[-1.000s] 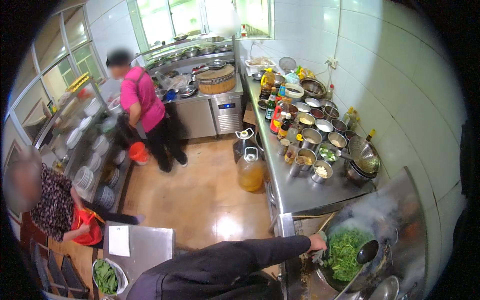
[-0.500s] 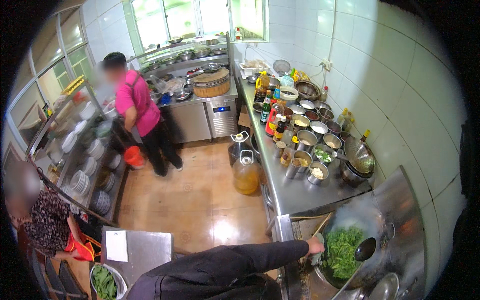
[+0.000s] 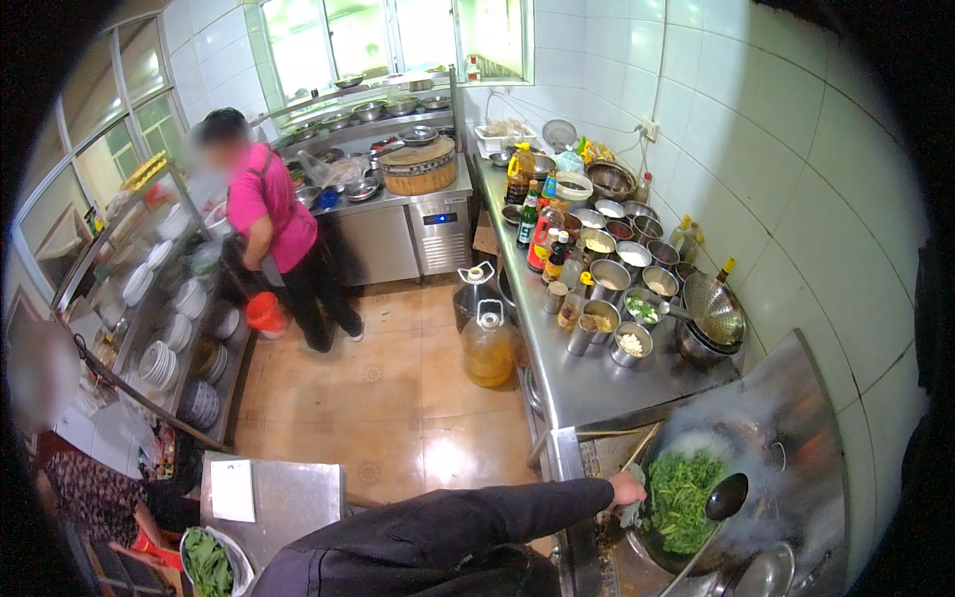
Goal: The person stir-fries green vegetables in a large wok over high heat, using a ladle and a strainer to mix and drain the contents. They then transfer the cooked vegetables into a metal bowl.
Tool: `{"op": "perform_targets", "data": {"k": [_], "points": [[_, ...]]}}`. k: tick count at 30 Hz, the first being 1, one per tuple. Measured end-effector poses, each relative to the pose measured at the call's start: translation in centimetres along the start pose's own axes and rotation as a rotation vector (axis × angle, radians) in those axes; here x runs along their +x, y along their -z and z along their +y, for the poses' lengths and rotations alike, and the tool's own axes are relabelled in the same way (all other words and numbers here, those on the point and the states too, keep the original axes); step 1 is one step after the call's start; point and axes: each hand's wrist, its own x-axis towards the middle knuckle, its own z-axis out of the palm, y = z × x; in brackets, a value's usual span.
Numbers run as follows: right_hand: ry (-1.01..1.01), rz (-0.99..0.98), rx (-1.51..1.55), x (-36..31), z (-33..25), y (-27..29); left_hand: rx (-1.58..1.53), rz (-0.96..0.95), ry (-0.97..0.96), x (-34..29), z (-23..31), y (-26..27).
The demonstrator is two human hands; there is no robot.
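Fingers of the left hand pinch a grey cloth at the wok's rim, likely against heat, while greens lie inside beside the ladle, the right hand out of view.

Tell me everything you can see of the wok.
The wok is round, wide and dark, apparently metal, and sits at the lower right, holding bright green leafy vegetables. Whitish vapour hangs over it. The left-hand grip holds a greyish cloth at its left rim; a dark ladle overlaps the vegetables, contact unclear.
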Motion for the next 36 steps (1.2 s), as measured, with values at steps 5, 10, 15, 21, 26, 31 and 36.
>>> {"op": "perform_targets", "data": {"k": [5, 10, 15, 21, 26, 31, 36], "points": [[0.074, 0.116, -0.062, -0.8, -0.5, -1.7, -0.031, -0.028, -0.008, -1.3, 1.4, 0.3], [0.069, 0.171, -0.086, -1.5, -1.5, -3.5, -0.137, -0.002, 0.053, -1.3, 1.1, 0.2], [0.152, 0.287, -0.247, -1.9, -1.5, -4.9, 0.344, -0.076, -0.272, 0.1, 0.6, 0.6], [0.180, 0.303, -0.325, -2.2, -1.2, -5.1, -0.019, -0.014, 0.004, -1.3, 1.8, -0.2], [0.093, 0.222, -0.337, -1.1, -0.3, -3.3, 0.254, -0.002, -0.279, 3.3, -3.9, 0.2], [0.135, 0.226, 0.109, -1.3, 2.5, 1.3, 0.335, -0.088, -0.357, 1.4, -0.9, -1.5], [0.289, 0.356, -0.095, -4.0, -2.5, -7.4, 0.048, -0.069, 0.025, -2.1, 0.5, 0.9]]}}
